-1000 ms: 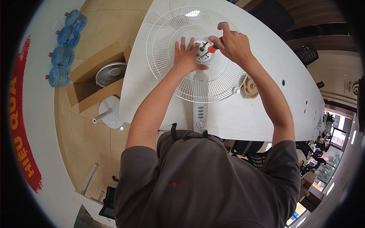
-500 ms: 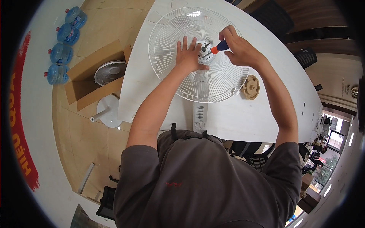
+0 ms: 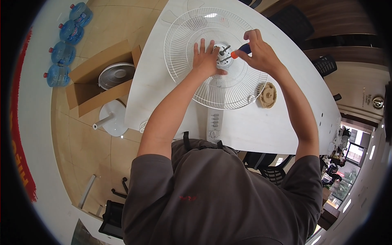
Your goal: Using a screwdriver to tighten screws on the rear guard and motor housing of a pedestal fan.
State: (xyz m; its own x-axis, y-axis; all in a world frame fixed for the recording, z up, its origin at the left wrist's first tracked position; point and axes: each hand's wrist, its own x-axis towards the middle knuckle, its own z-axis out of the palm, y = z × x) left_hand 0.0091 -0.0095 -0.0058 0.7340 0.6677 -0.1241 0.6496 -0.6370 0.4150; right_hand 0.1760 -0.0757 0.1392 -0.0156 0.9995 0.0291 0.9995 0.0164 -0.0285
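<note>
A round white wire fan grille (image 3: 241, 94) lies over the motor hub (image 3: 222, 57) of a fan on the white table. My left hand (image 3: 207, 61) rests flat on the grille with its fingers spread, beside the hub. In my right hand (image 3: 261, 52) is a screwdriver with a blue and orange handle (image 3: 244, 48). Its shaft slants down to the left toward the hub; I cannot tell whether the tip sits in a screw. The fan's control panel (image 3: 214, 124), with its buttons and a dial, reaches toward my waist.
A brown moulded pulp piece (image 3: 268, 96) lies on the table (image 3: 261, 130) right of the grille. On the floor at left are an open cardboard box (image 3: 87, 100) with another grille inside, a round white base (image 3: 116, 122) and several blue water bottles (image 3: 63, 53). Black chairs stand around.
My right hand's fingers have shifted on the screwdriver handle, the hand turning slightly. My left hand keeps its place on the grille. The whole view has moved a little.
</note>
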